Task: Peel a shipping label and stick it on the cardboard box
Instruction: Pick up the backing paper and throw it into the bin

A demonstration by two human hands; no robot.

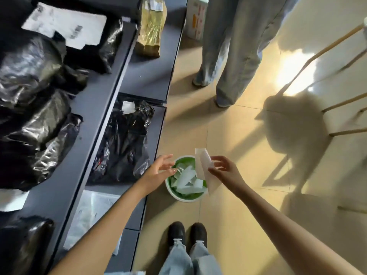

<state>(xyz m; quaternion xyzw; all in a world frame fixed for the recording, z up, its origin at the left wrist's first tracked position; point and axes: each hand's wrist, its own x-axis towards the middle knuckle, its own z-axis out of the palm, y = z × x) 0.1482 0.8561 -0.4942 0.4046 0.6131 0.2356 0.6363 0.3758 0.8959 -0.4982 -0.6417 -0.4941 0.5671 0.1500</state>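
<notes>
My right hand point(224, 171) pinches a pale, glossy sheet of label backing paper point(205, 167) between thumb and fingers, over the right rim of a small white bin with a green liner point(184, 197). Several similar crumpled backing strips lie inside the bin. My left hand point(160, 167) hovers above the bin's left rim, fingers spread, holding nothing. No cardboard box is clearly in view; a gold-brown wrapped parcel point(152, 28) with a white label lies on the far shelf.
Dark grey tiered shelving point(95, 100) runs along the left with several black plastic mailer bags point(123, 141) and a white labelled package point(65, 24). Another person's legs point(228, 56) stand ahead. Wooden furniture legs point(337, 104) at right. My feet point(186, 233) stand on beige tiles.
</notes>
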